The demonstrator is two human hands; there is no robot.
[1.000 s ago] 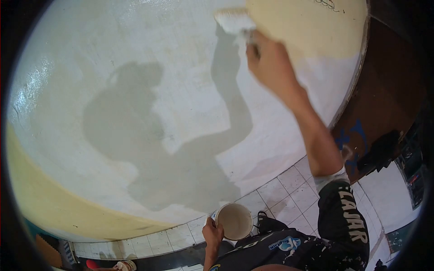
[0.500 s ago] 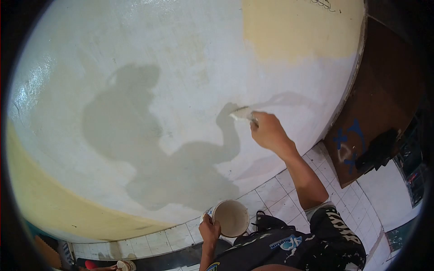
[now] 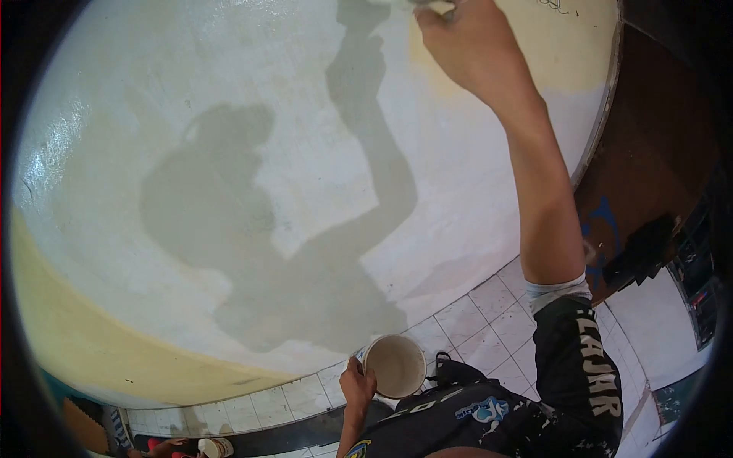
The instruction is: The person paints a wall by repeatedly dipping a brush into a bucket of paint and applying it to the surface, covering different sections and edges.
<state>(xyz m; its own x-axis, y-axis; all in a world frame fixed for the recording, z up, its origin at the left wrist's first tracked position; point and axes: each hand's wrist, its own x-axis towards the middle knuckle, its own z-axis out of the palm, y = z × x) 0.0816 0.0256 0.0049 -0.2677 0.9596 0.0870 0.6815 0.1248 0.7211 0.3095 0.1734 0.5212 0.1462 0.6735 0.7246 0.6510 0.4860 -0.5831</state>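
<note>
My right hand (image 3: 466, 38) is raised to the top edge of the view, its fingers closed around a paintbrush (image 3: 401, 4). Most of that brush is blurred or cut off by the frame. Behind it rises the wall (image 3: 450, 221), whitish with wet paint over much of it and yellow at the upper right and lower left. Low in front of my body, my left hand (image 3: 357, 385) grips the rim of a white paint bucket (image 3: 397, 362). The bucket tilts its mouth toward me, and its inner walls look pale.
White floor tiles (image 3: 477, 313) run along the wall's foot. A brown board or door (image 3: 649, 130) with blue marks stands at the right, a dark cloth (image 3: 645, 252) against it. At the bottom left are another person's arm (image 3: 174, 443) and a white container (image 3: 216, 447).
My right hand has swung upward with the paintbrush, from the middle of the wall to the top edge. My left hand and the bucket have barely shifted. More of the other person shows.
</note>
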